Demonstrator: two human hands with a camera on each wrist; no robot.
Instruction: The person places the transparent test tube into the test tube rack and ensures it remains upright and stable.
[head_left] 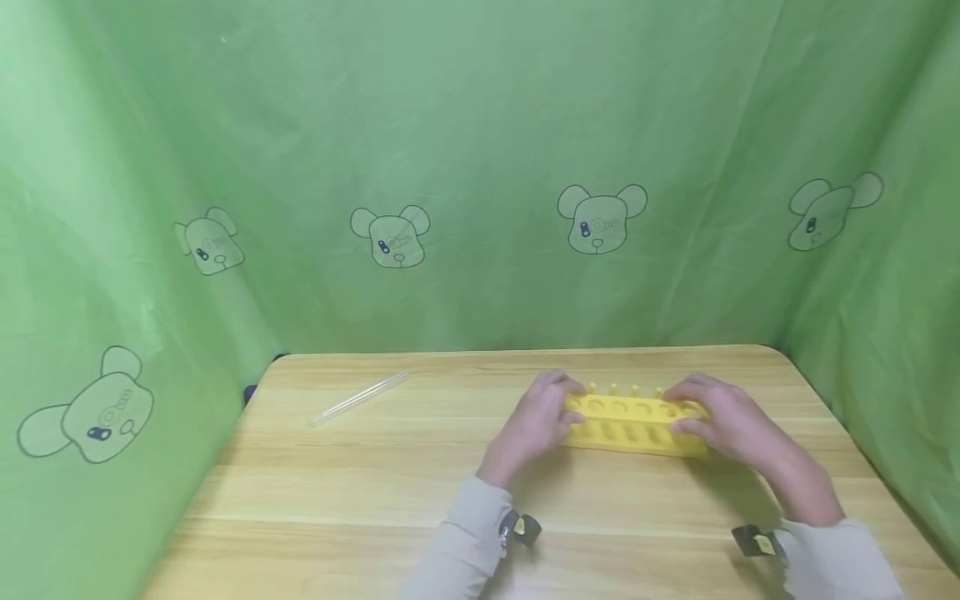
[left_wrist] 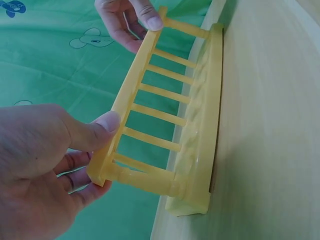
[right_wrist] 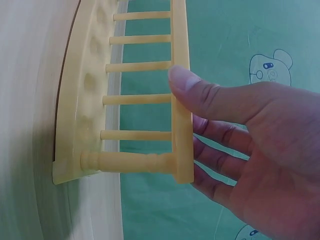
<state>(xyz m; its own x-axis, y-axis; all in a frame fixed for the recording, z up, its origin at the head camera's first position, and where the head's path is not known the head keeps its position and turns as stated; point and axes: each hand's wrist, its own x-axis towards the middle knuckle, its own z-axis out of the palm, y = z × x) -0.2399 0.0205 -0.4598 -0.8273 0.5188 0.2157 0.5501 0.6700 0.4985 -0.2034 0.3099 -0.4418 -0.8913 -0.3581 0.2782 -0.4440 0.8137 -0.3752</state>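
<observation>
A yellow plastic test tube rack [head_left: 633, 408] stands upright toward the right of the table, with a row of round holes in its top plate and thin pegs behind. My left hand [head_left: 534, 421] grips the left end of that plate, thumb on the near side and fingers behind. At the opposite end my right hand [head_left: 726, 421] holds the plate the same way. Both wrist views show the rack's lower base [left_wrist: 202, 125] close to the wood; I cannot tell whether it touches. Slender posts [right_wrist: 137, 99] join the plate and base.
A long clear tube-like piece [head_left: 360, 398], perhaps more than one side by side, lies slanted at the table's back left. The wooden table [head_left: 315, 508] is bounded behind and at both sides by green curtains [head_left: 480, 300] printed with bear heads.
</observation>
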